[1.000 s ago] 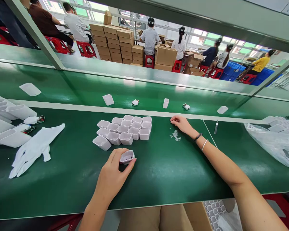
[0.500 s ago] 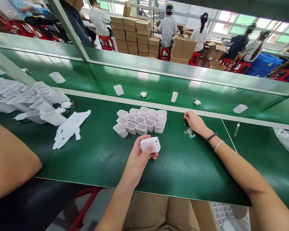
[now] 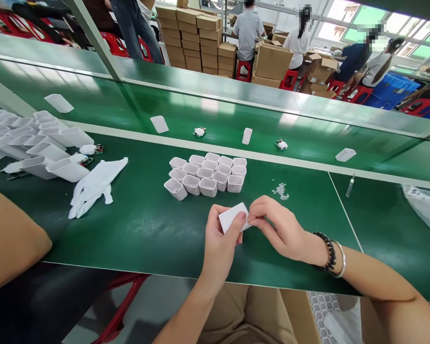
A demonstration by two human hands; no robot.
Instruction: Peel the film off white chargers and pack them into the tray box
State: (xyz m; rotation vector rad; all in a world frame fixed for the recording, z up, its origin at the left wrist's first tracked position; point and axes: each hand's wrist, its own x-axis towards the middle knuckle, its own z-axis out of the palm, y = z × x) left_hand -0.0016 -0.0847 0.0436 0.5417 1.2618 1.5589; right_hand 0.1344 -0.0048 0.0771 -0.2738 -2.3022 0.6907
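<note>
My left hand [image 3: 220, 239] grips a white plastic charger housing [image 3: 232, 217], thumb across its side, above the green bench. My right hand [image 3: 277, 229] has thumb and index finger pinched together at the housing's right end. Whatever lies between those fingertips is too small or hidden to make out. Beyond my right hand lies a little heap of small clear pieces [image 3: 281, 191]. Several open white housings [image 3: 208, 186] stand in close rows beyond my left hand.
Another person's arm [image 3: 14, 239] rests at left, near a white glove [image 3: 98, 186] and many white housings [image 3: 39, 143]. On the green belt [image 3: 129, 114] lie white shells and small circuit boards [image 3: 199, 132]. A small tube [image 3: 350, 186] and plastic bag [image 3: 424, 205] are at right.
My right hand has come from the clear pieces to the housing's end. My left hand has turned the housing and shifted slightly right. Parts on the belt have moved left.
</note>
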